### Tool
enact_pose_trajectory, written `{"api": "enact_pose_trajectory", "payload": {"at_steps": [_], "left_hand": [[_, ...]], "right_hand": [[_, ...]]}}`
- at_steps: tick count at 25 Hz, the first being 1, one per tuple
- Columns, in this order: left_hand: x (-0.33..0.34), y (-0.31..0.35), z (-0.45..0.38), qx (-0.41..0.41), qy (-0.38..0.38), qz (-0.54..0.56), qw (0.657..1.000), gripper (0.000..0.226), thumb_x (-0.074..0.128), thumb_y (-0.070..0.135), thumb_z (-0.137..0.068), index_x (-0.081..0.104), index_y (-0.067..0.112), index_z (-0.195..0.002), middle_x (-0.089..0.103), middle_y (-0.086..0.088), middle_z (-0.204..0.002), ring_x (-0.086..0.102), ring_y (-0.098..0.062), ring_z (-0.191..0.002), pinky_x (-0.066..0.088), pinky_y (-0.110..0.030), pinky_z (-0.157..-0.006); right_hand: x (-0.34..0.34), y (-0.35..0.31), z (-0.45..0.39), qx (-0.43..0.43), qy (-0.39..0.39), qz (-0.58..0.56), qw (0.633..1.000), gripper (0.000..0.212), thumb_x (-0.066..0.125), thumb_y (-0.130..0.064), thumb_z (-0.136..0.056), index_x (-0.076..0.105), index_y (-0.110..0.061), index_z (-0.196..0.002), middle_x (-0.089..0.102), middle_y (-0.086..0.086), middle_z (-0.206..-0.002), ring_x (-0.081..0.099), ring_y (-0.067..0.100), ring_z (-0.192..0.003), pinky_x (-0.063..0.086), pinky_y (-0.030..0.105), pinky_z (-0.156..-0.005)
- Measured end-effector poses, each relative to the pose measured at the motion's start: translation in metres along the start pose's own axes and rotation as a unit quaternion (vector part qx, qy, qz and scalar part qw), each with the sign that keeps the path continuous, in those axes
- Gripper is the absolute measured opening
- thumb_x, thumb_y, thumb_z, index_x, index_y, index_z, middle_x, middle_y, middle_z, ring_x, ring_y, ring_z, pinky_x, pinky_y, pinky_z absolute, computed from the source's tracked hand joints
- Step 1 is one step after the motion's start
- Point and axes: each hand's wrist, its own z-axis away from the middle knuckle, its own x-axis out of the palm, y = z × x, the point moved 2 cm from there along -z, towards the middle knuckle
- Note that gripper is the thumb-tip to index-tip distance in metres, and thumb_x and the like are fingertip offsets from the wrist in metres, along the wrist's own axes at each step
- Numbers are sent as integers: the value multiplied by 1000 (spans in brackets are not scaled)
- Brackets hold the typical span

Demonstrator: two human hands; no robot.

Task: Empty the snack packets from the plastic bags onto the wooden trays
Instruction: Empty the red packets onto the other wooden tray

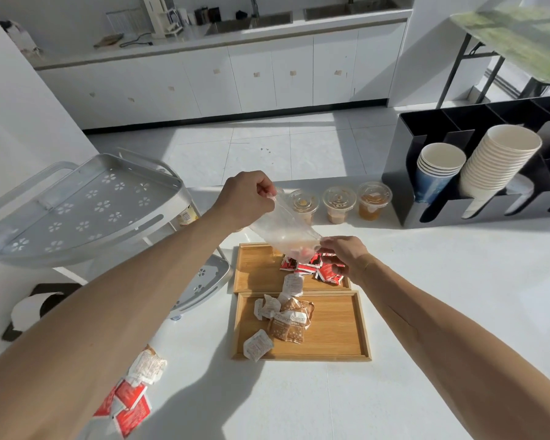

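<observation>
Above the far wooden tray, fingers first: left hand (246, 198) raised, fingertips pinched shut on the closed bottom end of a clear, crumpled plastic bag (285, 231). Right hand (346, 257) lower, to the right, thumb and fingers nipping the bag's mouth edge. Bag slants down from upper left to lower right, mouth just over the tray.

Bag nearly spent; one or two reddish packets show through the plastic at the mouth. Count unclear.

Beneath: far rectangular light-wood tray (258, 271) holds a heap of small red-and-white snack packets (318, 269) at its right end, left half bare. One pale packet lies across the seam between the trays.

Near rectangular light-wood tray (340, 325), touching the far one, carries brown-and-white snack packets (288, 319) in a loose cluster left of centre.

Outward: white table (426, 312). At near left, partly hidden by the left forearm, another clear bag of red and pale packets (134, 395), unopened as far as can be told. Far edge: three lidded clear cups (338, 200); at far right, a black holder with stacked paper cups (477, 166). Left of the table, a grey perforated trolley (86, 204).

Step in hand, by my reading: tipping out the second bag, last packets clinging. Next move likely calls for a shake or steeper lift of the bottom end with the mouth held wide, then laying the empty bag aside and reaching for the near-left one.
</observation>
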Motion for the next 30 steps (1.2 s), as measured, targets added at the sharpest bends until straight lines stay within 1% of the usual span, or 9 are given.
{"api": "enact_pose_trajectory", "payload": {"at_steps": [4, 7, 10, 14, 18, 21, 25, 27, 30], "left_hand": [[-4, -19, 44, -52, 19, 83, 995, 16, 69, 1, -77, 66, 16, -83, 57, 4, -68, 58, -14, -65, 58, -29, -65], [-11, -35, 81, -91, 34, 150, 984, 17, 69, 2, -83, 66, 15, -93, 55, 3, -70, 58, -13, -66, 57, -25, -62], [-21, -53, 123, -107, 56, 164, 979, 10, 69, 6, -85, 69, 11, -94, 61, 3, -69, 58, -11, -62, 54, -23, -58], [-38, -84, 178, -135, 86, 158, 974, 11, 69, 14, -86, 66, 18, -76, 62, 3, -67, 57, -14, -64, 56, -35, -69], [-53, -129, 231, -194, 86, 174, 962, 7, 67, 20, -88, 65, 17, -81, 65, 3, -81, 59, -15, -76, 53, -35, -75], [-61, -164, 273, -221, 53, 216, 950, 10, 58, 21, -95, 59, 18, -86, 72, 5, -84, 64, -11, -79, 51, -29, -67], [-69, -209, 327, -256, 77, 214, 940, 12, 57, 21, -96, 54, 17, -85, 69, -1, -72, 64, -3, -52, 47, -20, -46], [-69, -229, 351, -279, 87, 212, 933, 12, 57, 19, -96, 53, 14, -85, 66, -4, -67, 60, -8, -44, 45, -21, -41], [-60, -253, 383, -294, 77, 202, 931, 11, 57, 19, -95, 53, 17, -86, 62, -4, -64, 53, -13, -44, 43, -24, -41]], "right_hand": [[-17, -1, 37, -73, -14, -12, 997, 42, 72, 2, -83, 64, -15, -121, 67, 7, -89, 58, 17, -71, 44, 26, -58], [-20, 2, 69, -125, -17, 46, 991, 30, 73, -4, -84, 70, -10, -114, 70, 3, -87, 60, 16, -74, 46, 25, -60], [-15, 10, 99, -162, -1, 85, 983, 10, 75, -13, -84, 73, -10, -93, 69, 3, -82, 60, 19, -77, 45, 26, -59], [11, 27, 135, -173, -11, 112, 978, 8, 76, -20, -83, 70, -17, -82, 68, -1, -84, 60, 16, -80, 46, 30, -64], [51, 57, 166, -168, -82, 127, 974, 6, 74, -23, -85, 72, -19, -87, 73, -6, -89, 66, 12, -87, 48, 34, -74], [86, 86, 185, -155, -121, 134, 971, 7, 73, -22, -87, 70, -15, -86, 76, -4, -79, 67, 16, -77, 44, 28, -64], [129, 122, 201, -140, -145, 154, 967, 9, 72, -21, -87, 70, -12, -89, 74, -1, -77, 68, 17, -74, 49, 32, -71], [147, 140, 206, -122, -163, 168, 964, 16, 70, -23, -90, 68, -8, -96, 73, 4, -79, 69, 18, -69, 53, 32, -69], [165, 172, 209, -105, -166, 216, 956, 14, 67, -21, -92, 68, -8, -95, 70, 6, -75, 65, 14, -55, 48, 26, -56]]}}
